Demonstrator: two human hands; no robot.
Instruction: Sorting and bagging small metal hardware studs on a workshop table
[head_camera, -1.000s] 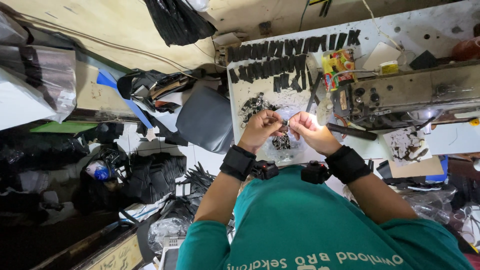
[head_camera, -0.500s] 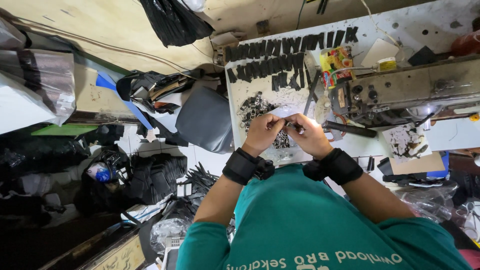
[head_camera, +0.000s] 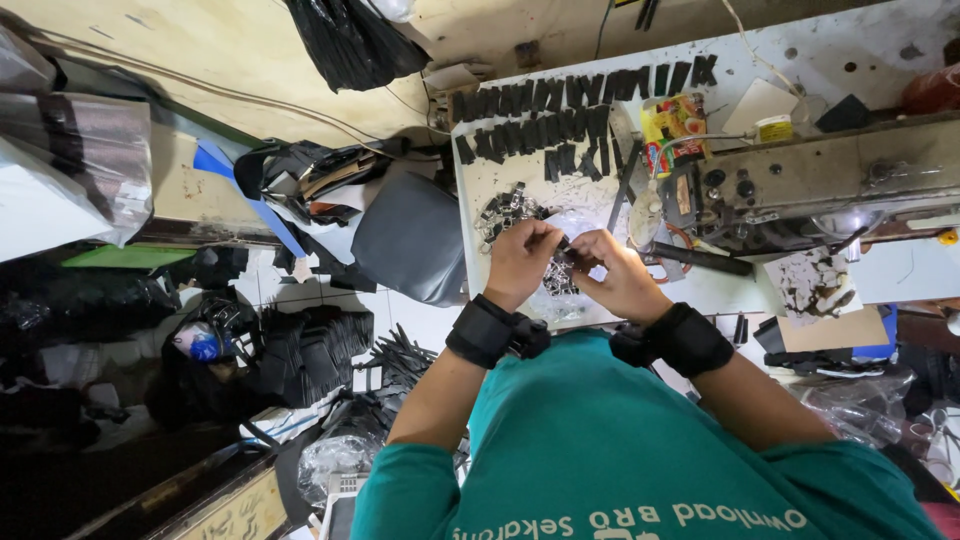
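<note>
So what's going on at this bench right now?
A person in a teal shirt works at a cluttered white table, seen from above. The left hand and right hand meet over it, both pinching a small dark piece between the fingertips. Under the hands lies a heap of small metal clips. Rows of black strips line the table's far edge, and a sewing machine stands at the right.

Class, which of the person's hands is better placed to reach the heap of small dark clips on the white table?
Left, probably. The left hand lies just below the heap of clips, the right hand farther off, nearer the sewing machine. Both pinch one small dark piece between them.
</note>
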